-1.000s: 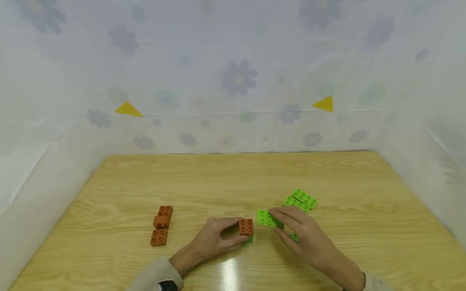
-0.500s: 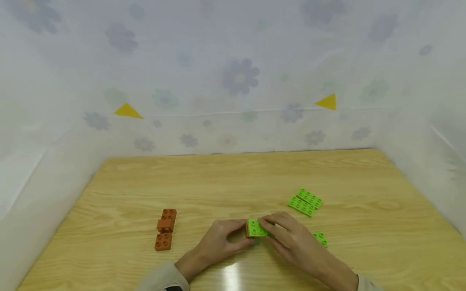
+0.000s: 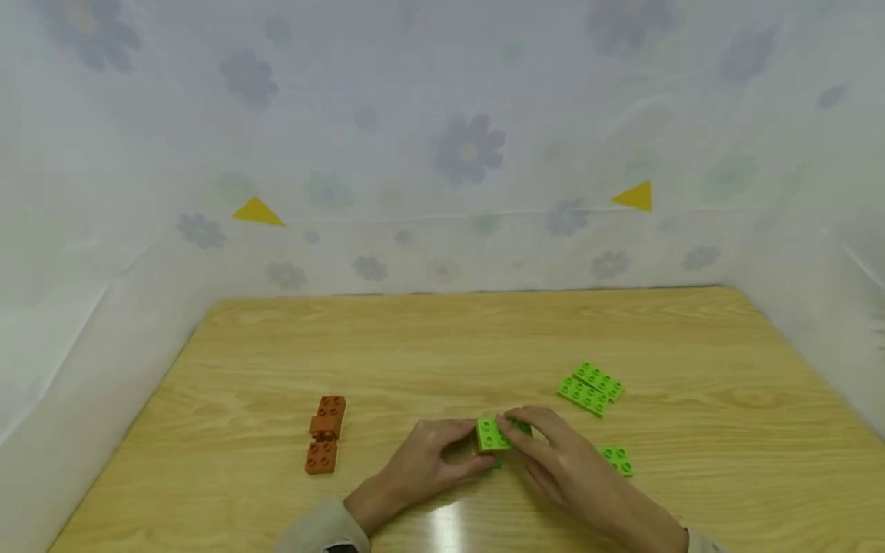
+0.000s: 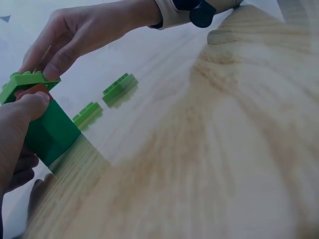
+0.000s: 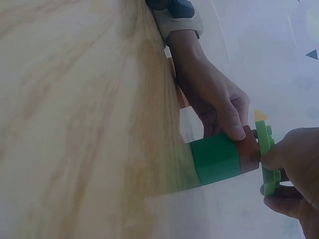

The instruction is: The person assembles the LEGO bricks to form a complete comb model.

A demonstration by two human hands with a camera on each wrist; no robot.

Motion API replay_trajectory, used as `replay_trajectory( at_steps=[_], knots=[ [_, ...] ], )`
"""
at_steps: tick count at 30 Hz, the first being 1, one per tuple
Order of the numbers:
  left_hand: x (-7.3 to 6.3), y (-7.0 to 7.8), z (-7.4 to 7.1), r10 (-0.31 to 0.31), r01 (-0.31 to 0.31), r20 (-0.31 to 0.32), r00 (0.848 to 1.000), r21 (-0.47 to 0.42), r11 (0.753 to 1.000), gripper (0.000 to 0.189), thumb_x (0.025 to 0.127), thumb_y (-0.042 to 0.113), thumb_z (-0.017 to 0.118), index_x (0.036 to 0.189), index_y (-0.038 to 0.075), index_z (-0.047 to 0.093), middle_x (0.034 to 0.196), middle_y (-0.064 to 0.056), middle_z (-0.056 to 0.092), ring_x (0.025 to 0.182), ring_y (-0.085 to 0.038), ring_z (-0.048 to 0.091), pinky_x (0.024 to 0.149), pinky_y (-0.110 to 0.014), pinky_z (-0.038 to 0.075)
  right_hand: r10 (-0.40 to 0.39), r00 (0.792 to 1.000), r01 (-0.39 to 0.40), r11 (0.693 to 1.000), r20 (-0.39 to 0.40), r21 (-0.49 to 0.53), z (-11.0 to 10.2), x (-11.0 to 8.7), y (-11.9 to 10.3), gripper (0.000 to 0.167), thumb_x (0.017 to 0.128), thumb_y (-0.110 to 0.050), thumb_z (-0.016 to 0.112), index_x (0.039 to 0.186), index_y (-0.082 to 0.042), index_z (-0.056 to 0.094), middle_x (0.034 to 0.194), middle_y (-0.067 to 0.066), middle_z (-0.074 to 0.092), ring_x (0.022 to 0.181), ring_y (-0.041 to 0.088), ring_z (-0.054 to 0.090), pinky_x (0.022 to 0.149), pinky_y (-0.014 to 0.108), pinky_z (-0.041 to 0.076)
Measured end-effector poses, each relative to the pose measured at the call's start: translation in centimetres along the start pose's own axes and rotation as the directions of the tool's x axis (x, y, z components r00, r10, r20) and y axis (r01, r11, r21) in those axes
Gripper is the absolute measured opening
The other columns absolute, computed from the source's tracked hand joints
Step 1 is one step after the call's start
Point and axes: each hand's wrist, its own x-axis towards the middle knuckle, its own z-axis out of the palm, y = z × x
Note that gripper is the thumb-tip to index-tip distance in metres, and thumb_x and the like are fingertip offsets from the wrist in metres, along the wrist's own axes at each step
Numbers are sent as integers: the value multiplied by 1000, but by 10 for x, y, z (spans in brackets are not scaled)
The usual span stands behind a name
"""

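Observation:
My left hand (image 3: 430, 459) grips a small stack standing on the wooden table, its thumb against a brown brick (image 5: 248, 150). Beneath that brick is a dark green block (image 5: 217, 158). Between thumb and fingers, my right hand (image 3: 570, 467) pinches a light green studded plate (image 3: 489, 435) over the top of the brown brick. From the right wrist, the plate shows slightly tilted, with a brown stud visible in the narrow gap at one end. One end of the plate extends past the stack under the right fingers, which hide part of it.
Left of the hands lie brown bricks (image 3: 322, 457) in a short row, a smaller brown piece (image 3: 325, 425) among them. Two light green plates (image 3: 582, 395) lie side by side at the back right. Another light green piece (image 3: 618, 460) shows partly behind the right hand.
My right hand has carried the light green plate leftward, from beside the stack to over the brown brick. My left hand keeps hold of the stack. The head view has shifted slightly.

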Motion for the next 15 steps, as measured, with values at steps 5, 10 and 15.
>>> replay_trajectory(
  at_steps=[5,10,15],
  knots=[
    [1,0,-1,3,-3,-1,1000,13,1000,37,91,30,69,116,4,68,113,-8,69,107,-13,65,91,-21,50,20,999,-20,1000,34,-8,0,-1,-1,50,107,-30,27,129,0,60,123,9,55,111,22,56,94,21,47],
    [1,1,-2,-3,3,7,1000,14,1000,36,91,30,68,116,4,68,113,-9,69,108,-14,64,91,-21,50,-6,1000,7,999,31,-38,1,-1,-2,49,107,-28,26,132,-1,57,122,10,54,110,22,56,91,24,50],
    [1,0,-2,-1,1,12,1000,15,1000,36,92,30,68,116,4,68,113,-9,69,108,-13,64,91,-20,50,-39,999,40,996,18,-74,1,0,-1,48,107,-26,24,138,-2,52,122,10,55,108,24,56,86,31,54]
  ],
)
